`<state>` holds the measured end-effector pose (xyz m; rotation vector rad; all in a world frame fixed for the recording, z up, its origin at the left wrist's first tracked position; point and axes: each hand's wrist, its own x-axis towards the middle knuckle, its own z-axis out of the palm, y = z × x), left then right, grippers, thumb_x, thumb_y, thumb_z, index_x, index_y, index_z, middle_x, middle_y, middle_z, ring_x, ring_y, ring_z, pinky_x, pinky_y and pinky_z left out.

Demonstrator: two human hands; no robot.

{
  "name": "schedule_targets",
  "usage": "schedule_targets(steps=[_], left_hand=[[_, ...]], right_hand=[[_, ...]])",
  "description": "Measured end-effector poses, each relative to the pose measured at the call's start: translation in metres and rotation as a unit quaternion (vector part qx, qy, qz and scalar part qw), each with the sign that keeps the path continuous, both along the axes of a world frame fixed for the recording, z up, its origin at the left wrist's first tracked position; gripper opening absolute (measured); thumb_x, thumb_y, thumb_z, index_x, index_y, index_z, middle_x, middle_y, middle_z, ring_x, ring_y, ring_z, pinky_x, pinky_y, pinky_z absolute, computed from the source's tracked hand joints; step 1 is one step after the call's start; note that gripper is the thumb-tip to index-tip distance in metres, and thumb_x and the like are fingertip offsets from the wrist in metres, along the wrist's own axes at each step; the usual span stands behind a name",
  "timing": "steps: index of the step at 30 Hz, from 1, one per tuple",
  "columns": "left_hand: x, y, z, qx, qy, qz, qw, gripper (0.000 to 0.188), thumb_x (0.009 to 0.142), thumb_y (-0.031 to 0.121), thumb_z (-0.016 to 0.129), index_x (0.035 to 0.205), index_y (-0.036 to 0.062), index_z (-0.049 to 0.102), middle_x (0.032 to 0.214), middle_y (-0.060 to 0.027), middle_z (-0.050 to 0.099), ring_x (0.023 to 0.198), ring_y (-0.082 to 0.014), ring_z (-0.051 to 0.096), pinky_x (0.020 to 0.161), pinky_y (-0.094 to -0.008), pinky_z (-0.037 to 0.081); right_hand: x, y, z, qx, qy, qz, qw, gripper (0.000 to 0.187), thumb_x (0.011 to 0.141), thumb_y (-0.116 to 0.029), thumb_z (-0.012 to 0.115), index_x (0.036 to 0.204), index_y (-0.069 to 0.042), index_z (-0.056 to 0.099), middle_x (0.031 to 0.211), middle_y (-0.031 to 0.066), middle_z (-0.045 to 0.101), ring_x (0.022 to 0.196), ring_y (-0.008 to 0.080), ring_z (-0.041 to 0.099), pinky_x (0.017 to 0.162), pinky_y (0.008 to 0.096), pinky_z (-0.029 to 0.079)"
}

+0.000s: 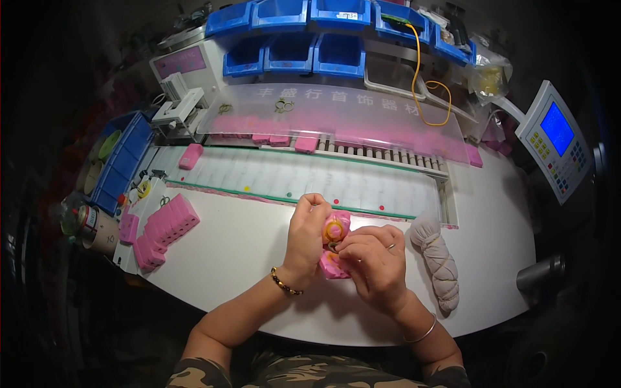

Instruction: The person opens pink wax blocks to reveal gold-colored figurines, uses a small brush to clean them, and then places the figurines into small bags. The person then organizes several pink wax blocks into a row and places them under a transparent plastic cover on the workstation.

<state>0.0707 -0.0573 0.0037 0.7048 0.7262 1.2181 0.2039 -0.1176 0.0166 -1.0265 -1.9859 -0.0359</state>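
Over the near middle of the white table, my left hand [304, 236] is closed around the left edge of a pink rubber mold [331, 266]. The mold is bent open, with an orange-yellow ring-shaped pattern on its upper half and an orange mark on the lower. My right hand [376, 264] is at the mold's right side, its thumb and forefinger pinched close to the fold. A small dark ring-like piece shows at these fingertips; whether they grip it or the mold's edge is hard to tell. The fingers hide part of the mold.
A white cloth bundle [438, 265] lies right of my hands. Pink molds [169, 226] stand in a row at left. Behind is a long green-edged tray [297, 178], with a clear cover [336, 113] beyond. Blue bins [279, 55] fill the back; a keypad display [555, 139] stands right.
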Motion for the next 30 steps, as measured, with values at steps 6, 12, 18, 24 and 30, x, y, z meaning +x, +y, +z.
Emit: schedule_targets(steps=[6,12,18,24,30], left_hand=[[-0.009,0.008,-0.011,-0.076,-0.057,-0.045,0.994,0.028,0.098,0.036,0.048,0.095,0.0073,0.045,0.072,-0.007,0.052,0.057,-0.0167,0.055,0.048,-0.0282,0.046],[-0.015,-0.007,0.005,0.01,0.063,-0.231,0.971,0.043,0.1,0.038,0.047,0.095,-0.0019,0.063,0.077,-0.0052,0.059,0.064,-0.0127,0.059,0.06,-0.0262,0.05],[-0.012,-0.005,-0.003,0.162,0.142,-0.19,0.958,0.018,0.095,0.011,0.058,0.096,-0.0048,0.067,0.086,-0.0034,0.064,0.075,-0.0068,0.058,0.068,-0.021,0.049],[-0.015,0.003,-0.008,0.401,0.311,-0.047,0.86,0.013,0.089,0.001,0.061,0.099,-0.0021,0.068,0.081,-0.0071,0.066,0.072,-0.0111,0.061,0.066,-0.0233,0.049],[-0.012,-0.001,-0.009,0.449,0.369,-0.081,0.809,0.011,0.088,0.0,0.061,0.097,-0.0026,0.067,0.077,-0.0078,0.064,0.064,-0.013,0.059,0.061,-0.0252,0.049]], right_hand=[[0.003,0.001,0.003,0.014,0.069,0.02,0.997,0.024,0.072,0.001,0.072,0.092,-0.008,0.061,0.089,0.0038,0.066,0.084,0.0231,0.062,0.077,0.0354,0.045],[0.023,0.002,0.0,0.134,0.053,-0.093,0.985,0.024,0.068,0.002,0.073,0.089,-0.008,0.067,0.092,0.003,0.064,0.083,0.0214,0.06,0.075,0.0349,0.044],[0.024,0.005,0.0,0.121,-0.027,-0.088,0.988,0.02,0.069,-0.002,0.073,0.087,-0.009,0.068,0.089,-0.0014,0.063,0.083,0.0186,0.059,0.075,0.0339,0.041],[0.03,0.009,-0.004,-0.139,0.266,-0.012,0.954,0.014,0.079,-0.004,0.072,0.092,-0.007,0.067,0.092,0.0033,0.063,0.08,0.0165,0.057,0.069,0.0275,0.042],[0.038,0.013,-0.021,-0.228,0.272,0.038,0.934,0.013,0.083,-0.006,0.07,0.095,-0.003,0.065,0.093,0.0049,0.062,0.08,0.0108,0.055,0.068,0.0242,0.042]])
